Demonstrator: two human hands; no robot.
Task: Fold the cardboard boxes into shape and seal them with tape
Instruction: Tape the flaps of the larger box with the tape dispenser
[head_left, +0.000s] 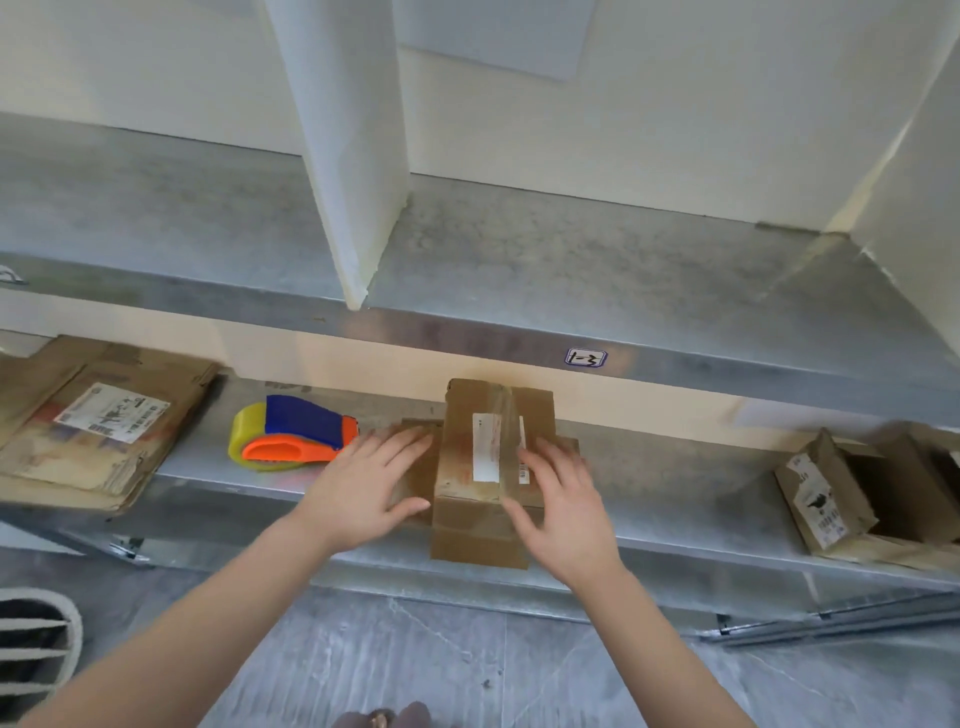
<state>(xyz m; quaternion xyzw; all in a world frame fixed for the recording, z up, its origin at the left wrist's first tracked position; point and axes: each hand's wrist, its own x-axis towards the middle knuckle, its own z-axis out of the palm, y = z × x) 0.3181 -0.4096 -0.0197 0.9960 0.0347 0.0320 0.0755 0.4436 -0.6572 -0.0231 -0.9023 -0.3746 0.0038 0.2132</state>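
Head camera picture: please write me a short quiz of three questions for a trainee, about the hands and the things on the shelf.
1. True or false: the left hand holds the tape dispenser.
2. Where lies the stack of flattened cardboard? A. left end of the shelf; B. floor; C. upper shelf.
3. Fill in: the left hand and the right hand rest with straight fingers against the ___.
Key: 1 false; 2 A; 3 cardboard box.

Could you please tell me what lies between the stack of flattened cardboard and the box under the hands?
The head view shows the tape dispenser lying on the shelf there, with the left hand beside it, resting on the box.
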